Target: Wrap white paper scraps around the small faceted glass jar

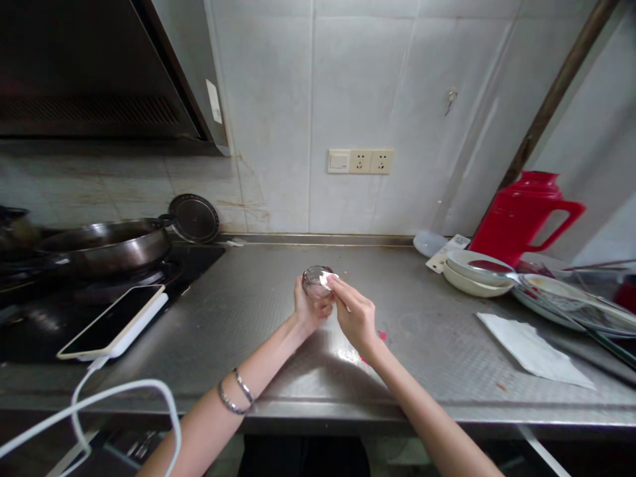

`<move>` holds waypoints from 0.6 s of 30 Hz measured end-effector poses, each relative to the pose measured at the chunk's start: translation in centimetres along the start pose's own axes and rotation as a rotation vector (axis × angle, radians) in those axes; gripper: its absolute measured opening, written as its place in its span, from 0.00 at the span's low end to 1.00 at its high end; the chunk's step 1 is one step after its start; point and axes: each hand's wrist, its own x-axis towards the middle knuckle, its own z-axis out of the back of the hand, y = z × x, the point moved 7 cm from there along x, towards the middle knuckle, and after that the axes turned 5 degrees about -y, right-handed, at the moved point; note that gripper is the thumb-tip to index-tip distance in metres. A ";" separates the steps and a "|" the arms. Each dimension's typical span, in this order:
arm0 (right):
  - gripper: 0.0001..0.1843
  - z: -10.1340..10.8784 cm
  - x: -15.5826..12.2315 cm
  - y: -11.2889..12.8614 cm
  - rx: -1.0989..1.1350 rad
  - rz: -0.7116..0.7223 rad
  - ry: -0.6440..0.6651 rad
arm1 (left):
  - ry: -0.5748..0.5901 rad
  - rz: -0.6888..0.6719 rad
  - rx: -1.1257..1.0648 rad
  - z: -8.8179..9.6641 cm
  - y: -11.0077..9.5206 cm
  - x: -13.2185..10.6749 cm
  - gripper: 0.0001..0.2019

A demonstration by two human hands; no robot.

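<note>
In the middle of the head view, my left hand (pixel 309 311) is wrapped round a small clear glass (pixel 314 283), holding it tilted above the steel counter (pixel 258 311). My right hand (pixel 356 313) pinches a crumpled white tissue (pixel 326 278) against the glass's rim. Part of the tissue is hidden behind the fingers. Small red scraps (pixel 382 335) lie on the counter beside my right wrist.
To the left, a phone (pixel 112 324) with a white cable rests by the stove, where a pan (pixel 109 248) stands. At right are a red thermos jug (pixel 519 215), stacked bowls (pixel 472 281), plates (pixel 546 308) and a folded white napkin (pixel 534 348).
</note>
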 end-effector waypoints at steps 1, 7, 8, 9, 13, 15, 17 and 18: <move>0.23 -0.2 -0.1 0.3 -0.002 0.043 0.030 | -0.013 0.009 -0.004 0.1 0.1 0.0 0.28; 0.26 -0.6 -0.4 2.7 -0.004 0.194 0.205 | -0.145 -0.015 0.004 1.0 -0.3 0.2 0.24; 0.25 -0.4 -0.1 3.1 0.004 0.207 0.217 | -0.155 -0.028 0.028 1.1 -0.6 0.2 0.24; 0.25 -0.1 0.2 3.3 0.009 0.213 0.213 | -0.145 -0.030 0.068 1.0 -0.7 0.2 0.26; 0.25 2.0 2.7 2.4 -0.061 0.185 0.059 | 0.027 0.034 0.296 -0.2 -0.6 0.0 0.32; 0.24 2.3 3.8 1.5 -0.138 0.162 0.042 | 0.065 0.060 0.372 -0.5 -0.4 -0.1 0.34; 0.23 1.7 4.3 1.1 -0.195 0.157 0.100 | 0.080 0.076 0.404 -0.5 -0.2 -0.1 0.33; 0.23 1.3 4.3 1.1 -0.214 0.159 0.138 | 0.091 0.080 0.408 -0.5 0.0 -0.1 0.33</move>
